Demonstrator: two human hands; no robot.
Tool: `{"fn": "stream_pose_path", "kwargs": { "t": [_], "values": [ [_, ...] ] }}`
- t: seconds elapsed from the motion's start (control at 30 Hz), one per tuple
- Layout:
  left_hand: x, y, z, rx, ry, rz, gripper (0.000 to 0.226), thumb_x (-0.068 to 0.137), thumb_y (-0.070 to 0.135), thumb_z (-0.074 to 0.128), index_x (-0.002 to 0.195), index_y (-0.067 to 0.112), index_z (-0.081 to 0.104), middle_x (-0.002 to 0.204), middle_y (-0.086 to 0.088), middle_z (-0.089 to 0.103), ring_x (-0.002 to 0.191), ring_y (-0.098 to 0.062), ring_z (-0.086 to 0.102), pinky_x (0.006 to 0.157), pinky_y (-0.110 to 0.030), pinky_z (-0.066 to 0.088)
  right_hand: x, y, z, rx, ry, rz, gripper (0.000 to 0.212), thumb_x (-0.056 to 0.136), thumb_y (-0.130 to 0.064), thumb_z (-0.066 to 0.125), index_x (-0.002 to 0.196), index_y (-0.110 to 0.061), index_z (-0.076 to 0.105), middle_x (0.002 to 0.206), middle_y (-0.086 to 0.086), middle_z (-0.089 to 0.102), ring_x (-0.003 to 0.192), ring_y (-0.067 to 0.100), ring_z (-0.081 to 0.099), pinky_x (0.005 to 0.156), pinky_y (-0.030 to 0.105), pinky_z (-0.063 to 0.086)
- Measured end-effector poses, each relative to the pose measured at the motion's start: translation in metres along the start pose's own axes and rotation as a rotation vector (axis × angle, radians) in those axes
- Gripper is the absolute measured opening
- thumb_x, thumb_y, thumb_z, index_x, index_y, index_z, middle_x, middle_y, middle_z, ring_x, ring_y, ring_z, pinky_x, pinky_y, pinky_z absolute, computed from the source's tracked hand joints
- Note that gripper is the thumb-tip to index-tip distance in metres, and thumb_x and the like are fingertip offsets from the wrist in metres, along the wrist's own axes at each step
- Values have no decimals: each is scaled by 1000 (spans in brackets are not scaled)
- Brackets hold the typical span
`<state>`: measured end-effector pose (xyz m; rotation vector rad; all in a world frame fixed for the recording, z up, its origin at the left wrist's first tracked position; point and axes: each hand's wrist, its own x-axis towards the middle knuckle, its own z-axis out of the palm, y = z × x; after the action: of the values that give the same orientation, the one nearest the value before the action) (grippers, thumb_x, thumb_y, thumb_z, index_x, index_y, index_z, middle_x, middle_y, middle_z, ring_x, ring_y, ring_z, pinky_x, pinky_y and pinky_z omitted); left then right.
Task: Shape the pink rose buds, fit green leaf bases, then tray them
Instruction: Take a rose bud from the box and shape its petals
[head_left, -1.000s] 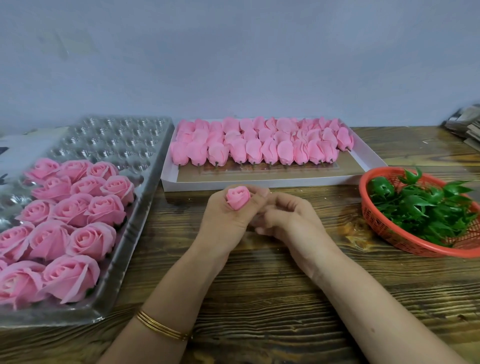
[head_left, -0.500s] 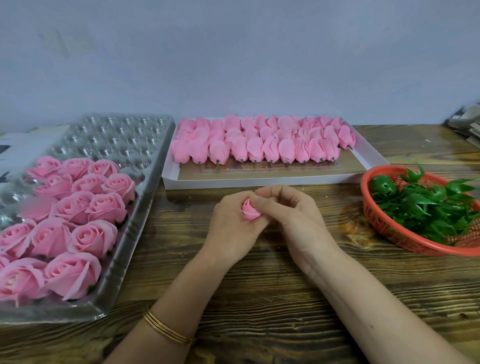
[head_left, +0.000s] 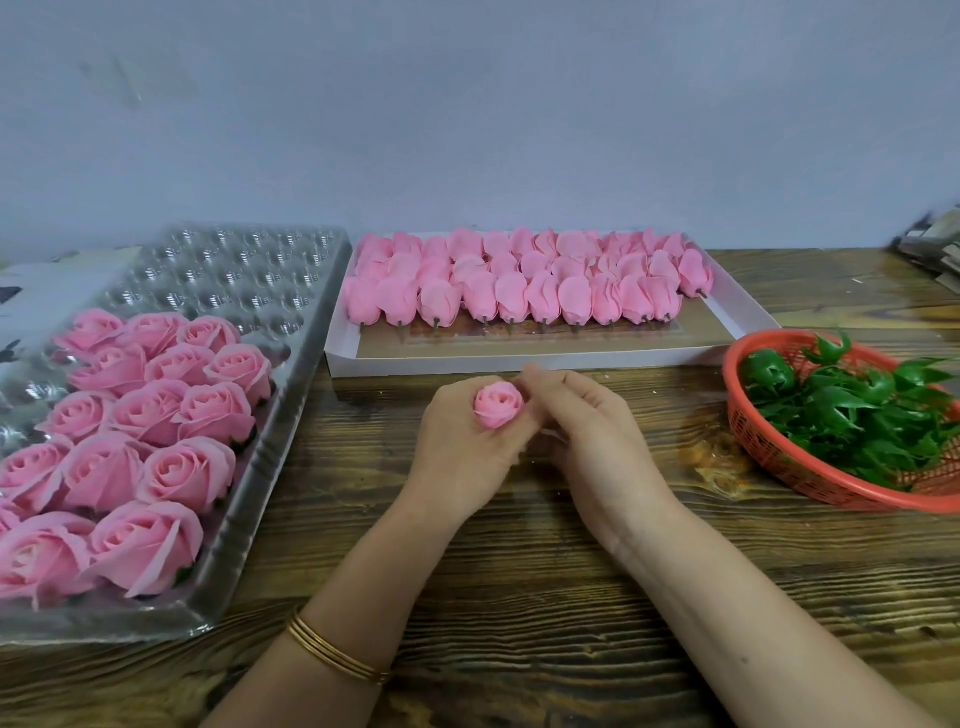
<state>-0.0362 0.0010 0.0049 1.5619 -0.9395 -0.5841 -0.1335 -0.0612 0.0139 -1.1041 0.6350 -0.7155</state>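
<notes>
Over wooden table (head_left: 519, 597), left hand (head_left: 462, 457) holds tight pink bud (head_left: 497, 404).

Left: blister tray (head_left: 234, 275) on the bench (head_left: 519, 623), opened roses (head_left: 156, 415) in its near cavities.
Back centre: box (head_left: 571, 360) just right of the tray, rose buds (head_left: 519, 296) in rows along its far side.
Right: basket (head_left: 769, 447) holding leaf bases (head_left: 841, 410).
Centre: one bud (head_left: 497, 405) in the left hand (head_left: 467, 457), before the box; right hand (head_left: 597, 441) just beside it.
</notes>
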Motion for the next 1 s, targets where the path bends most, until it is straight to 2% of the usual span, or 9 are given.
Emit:
{"fn": "stream_pose_path", "kwargs": {
  "t": [0.1, 0.2, 0.27, 0.43, 0.5, 0.67, 0.83, 0.93, 1.0],
  "values": [
    [1, 0, 0, -154, 111, -23, 32, 86, 29, 73, 73, 0, 67, 64, -9, 68, 58, -18, 63, 57, -28, 54, 3, 2, -3, 29, 34, -9, 18, 83, -14, 58, 71, -14, 73, 69, 5, 67, 62, 12, 63, 58, 25, 51],
    [1, 2, 0, -280, 120, -86, 29, 87, 29, 72, 74, 4, 66, 64, -8, 67, 61, -13, 64, 52, -23, 53, 1, 5, -4, -192, 20, -25, 26, 76, 16, 57, 85, -5, 68, 75, 7, 68, 73, 17, 62, 68, 31, 54],
    [1, 3, 2, -372, 110, -117, 27, 86, 26, 73, 76, 2, 66, 65, -4, 68, 61, -10, 66, 52, -20, 52, -2, 8, 0, -320, -40, -59, 31, 70, 24, 62, 91, 1, 66, 80, 12, 67, 78, 19, 61, 75, 30, 55],
    [0, 2, 7, -428, 78, -96, 21, 86, 20, 72, 70, 8, 65, 59, 2, 64, 57, -6, 63, 55, -17, 50, -4, 12, 8, -436, -55, -190, 37, 70, 13, 76, 105, 3, 68, 97, 29, 69, 85, 32, 66, 83, 39, 54],
    [1, 1, 7, -418, 60, -87, 20, 85, 17, 73, 69, 8, 65, 58, 2, 63, 56, -7, 60, 56, -18, 49, -4, 12, 6, -449, -52, -228, 39, 71, 11, 77, 106, -2, 70, 94, 24, 71, 86, 35, 68, 82, 35, 55],
    [4, 1, -2, -394, -76, -50, 20, 84, 17, 72, 70, 5, 64, 66, -12, 54, 65, -18, 53, 64, -25, 49, -2, 8, 0, -350, -156, -174, 36, 74, 18, 70, 94, -12, 73, 66, -7, 66, 68, 4, 60, 73, 17, 52],
    [3, 2, -6, -443, -138, -54, 50, 72, 32, 72, 92, -14, 66, 80, -20, 63, 77, -25, 61, 75, -34, 55, -4, 4, -2, -198, -232, -29, 31, 75, 19, 67, 93, -5, 74, 91, 21, 71, 88, 25, 64, 96, 41, 51],
    [2, 2, -1, -465, -39, -70, 51, 70, 33, 73, 90, -13, 65, 79, -20, 61, 76, -27, 59, 76, -38, 55, -3, 5, 2, -290, -178, -102, 40, 71, 15, 75, 103, -9, 71, 96, 28, 70, 83, 27, 66, 88, 31, 54],
    [1, 4, 2, -457, 14, -69, 36, 73, 32, 74, 79, -3, 67, 69, -13, 61, 67, -22, 58, 68, -31, 54, -3, 8, 4, -414, -79, -182, 47, 65, 7, 83, 103, -16, 68, 82, 14, 70, 72, 16, 61, 75, 24, 53]
  ]
}}
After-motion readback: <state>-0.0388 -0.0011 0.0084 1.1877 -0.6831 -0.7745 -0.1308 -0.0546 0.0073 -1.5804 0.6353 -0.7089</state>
